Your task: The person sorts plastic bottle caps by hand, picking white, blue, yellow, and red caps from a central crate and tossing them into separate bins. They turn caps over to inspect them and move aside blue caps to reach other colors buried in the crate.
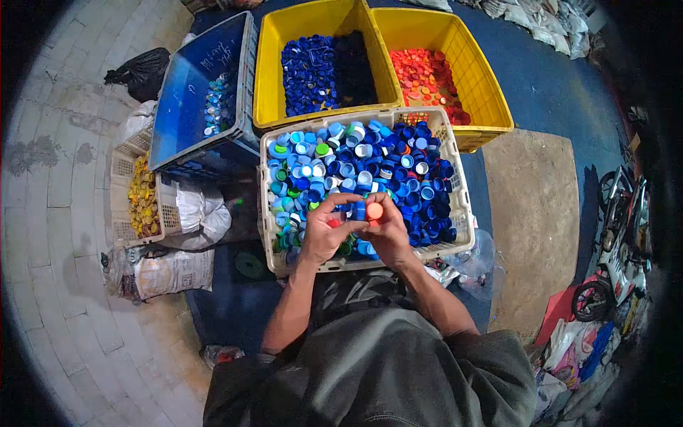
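Note:
A white plastic crate [464, 186] full of mostly blue bottle caps [427, 192], with some green, white and light blue ones, lies in front of me. Over its near middle part my two hands are close together. My left hand [329, 231] is closed, its thumb and fingers at a blue cap [358, 211]; a red cap [333, 223] shows in its palm. My right hand [388, 231] is closed round an orange cap [374, 211], with a red-orange piece just below it. The fingertips of both hands nearly meet at the blue cap.
Behind the crate stand a blue bin [167, 107], a yellow bin with dark blue caps [267, 64] and a yellow bin with red and orange caps [491, 92]. To the left are a basket of yellow caps [122, 188] and sacks [174, 274]. A motorcycle [613, 274] stands at right.

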Demonstrator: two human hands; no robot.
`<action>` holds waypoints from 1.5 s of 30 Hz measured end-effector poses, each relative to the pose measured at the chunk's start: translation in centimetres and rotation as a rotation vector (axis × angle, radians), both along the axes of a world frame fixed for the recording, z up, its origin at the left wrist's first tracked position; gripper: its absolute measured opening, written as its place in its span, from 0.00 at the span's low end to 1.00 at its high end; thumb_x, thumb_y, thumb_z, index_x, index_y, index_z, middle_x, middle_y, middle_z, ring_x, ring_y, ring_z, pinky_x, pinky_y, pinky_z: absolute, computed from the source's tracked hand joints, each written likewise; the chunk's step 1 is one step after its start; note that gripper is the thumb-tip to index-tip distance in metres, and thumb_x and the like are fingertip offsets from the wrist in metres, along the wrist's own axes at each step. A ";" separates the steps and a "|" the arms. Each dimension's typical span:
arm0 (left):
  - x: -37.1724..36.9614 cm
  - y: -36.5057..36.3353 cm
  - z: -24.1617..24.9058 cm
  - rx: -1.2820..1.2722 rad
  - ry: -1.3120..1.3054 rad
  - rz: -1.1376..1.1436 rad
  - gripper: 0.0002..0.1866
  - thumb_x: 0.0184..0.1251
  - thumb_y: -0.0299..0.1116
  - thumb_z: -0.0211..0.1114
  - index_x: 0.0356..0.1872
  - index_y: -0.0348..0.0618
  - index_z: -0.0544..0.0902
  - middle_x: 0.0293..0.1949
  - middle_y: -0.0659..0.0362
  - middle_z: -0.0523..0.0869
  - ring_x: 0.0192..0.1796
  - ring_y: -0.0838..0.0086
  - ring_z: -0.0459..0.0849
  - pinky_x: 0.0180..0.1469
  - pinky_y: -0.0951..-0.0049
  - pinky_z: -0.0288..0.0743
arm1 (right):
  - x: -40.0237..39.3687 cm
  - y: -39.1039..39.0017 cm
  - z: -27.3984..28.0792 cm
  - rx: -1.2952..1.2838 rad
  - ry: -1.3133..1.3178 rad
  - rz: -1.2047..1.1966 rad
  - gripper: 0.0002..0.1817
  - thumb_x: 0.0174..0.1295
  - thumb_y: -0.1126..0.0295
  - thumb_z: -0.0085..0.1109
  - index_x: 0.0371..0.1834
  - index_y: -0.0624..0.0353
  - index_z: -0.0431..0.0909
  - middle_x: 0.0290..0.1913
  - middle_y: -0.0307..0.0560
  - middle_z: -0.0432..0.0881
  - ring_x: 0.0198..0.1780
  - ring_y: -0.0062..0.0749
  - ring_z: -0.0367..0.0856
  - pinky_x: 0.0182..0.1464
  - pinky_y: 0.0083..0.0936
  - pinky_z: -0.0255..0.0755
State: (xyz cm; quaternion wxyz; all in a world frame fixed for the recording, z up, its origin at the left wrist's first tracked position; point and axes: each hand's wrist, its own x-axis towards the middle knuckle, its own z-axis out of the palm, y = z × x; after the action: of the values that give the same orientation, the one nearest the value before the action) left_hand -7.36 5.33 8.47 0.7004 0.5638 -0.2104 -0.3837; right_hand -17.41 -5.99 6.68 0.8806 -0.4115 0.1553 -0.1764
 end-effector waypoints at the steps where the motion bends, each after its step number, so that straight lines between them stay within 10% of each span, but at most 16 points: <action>1: 0.1 0.1 -0.1 0.015 -0.153 -0.006 0.23 0.53 0.20 0.72 0.52 0.39 0.79 0.40 0.60 0.82 0.25 0.89 0.73 0.22 0.88 0.61 | -0.2 0.0 0.5 0.322 -0.028 0.059 0.14 0.50 0.71 0.60 0.40 0.56 0.69 0.35 0.38 0.71 0.29 0.19 0.67 0.29 0.19 0.61; 3: 0.6 0.2 -0.4 0.044 -0.458 -0.022 0.23 0.51 0.19 0.72 0.51 0.39 0.79 0.36 0.61 0.83 0.25 0.89 0.73 0.23 0.88 0.62 | -0.2 -0.2 0.4 0.387 -0.025 0.074 0.10 0.56 0.65 0.55 0.39 0.55 0.70 0.34 0.40 0.72 0.28 0.20 0.67 0.26 0.17 0.59; 9: 1.7 -0.2 -0.2 0.315 -0.283 0.221 0.30 0.49 0.27 0.76 0.57 0.37 0.75 0.48 0.55 0.83 0.27 0.87 0.74 0.26 0.83 0.67 | -1.1 -3.8 -1.6 0.618 0.151 -0.156 0.14 0.66 0.56 0.55 0.39 0.55 0.75 0.24 0.35 0.72 0.21 0.21 0.67 0.22 0.17 0.59; 13: 2.3 -0.1 -2.8 0.388 -0.515 0.429 0.27 0.51 0.34 0.76 0.54 0.37 0.79 0.43 0.53 0.85 0.35 0.80 0.80 0.34 0.78 0.72 | -3.2 -7.0 -2.1 0.038 0.428 -0.210 0.09 0.66 0.68 0.57 0.46 0.59 0.80 0.27 0.34 0.78 0.21 0.18 0.69 0.22 0.18 0.60; 15: 2.0 0.6 -4.1 0.392 -0.356 0.294 0.19 0.56 0.35 0.74 0.46 0.36 0.82 0.38 0.56 0.85 0.35 0.81 0.79 0.34 0.78 0.71 | -4.1 -8.0 -3.8 -0.695 0.562 -0.111 0.10 0.63 0.67 0.60 0.45 0.57 0.82 0.27 0.40 0.80 0.22 0.28 0.75 0.24 0.25 0.67; 21: 0.2 0.5 -5.4 0.316 0.060 0.267 0.10 0.64 0.36 0.68 0.35 0.39 0.83 0.24 0.67 0.77 0.20 0.90 0.67 0.21 0.85 0.57 | -4.2 -5.0 -2.0 -1.516 0.804 0.364 0.11 0.57 0.61 0.60 0.39 0.52 0.82 0.32 0.58 0.83 0.33 0.54 0.84 0.37 0.46 0.78; 30: -0.2 1.2 -5.5 0.016 0.609 0.272 0.07 0.70 0.33 0.61 0.43 0.41 0.80 0.29 0.66 0.77 0.21 0.86 0.66 0.21 0.85 0.58 | -3.1 -4.7 -4.1 -1.613 0.908 0.456 0.12 0.61 0.65 0.47 0.29 0.58 0.79 0.31 0.60 0.82 0.30 0.56 0.83 0.31 0.49 0.76; 45: -2.8 -0.3 -4.1 -0.014 0.628 -0.058 0.20 0.67 0.32 0.64 0.58 0.38 0.76 0.31 0.66 0.77 0.18 0.90 0.62 0.19 0.87 0.54 | -4.0 -5.2 -0.2 -1.136 0.319 -0.091 0.15 0.43 0.79 0.70 0.37 0.55 0.86 0.28 0.44 0.75 0.30 0.33 0.76 0.33 0.28 0.69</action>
State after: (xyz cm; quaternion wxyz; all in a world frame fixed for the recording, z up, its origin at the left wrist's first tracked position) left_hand -10.12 5.02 4.38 0.7239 0.4067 -0.0022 -0.5573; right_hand -21.37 -11.20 6.49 0.4797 -0.8329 0.1844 -0.2054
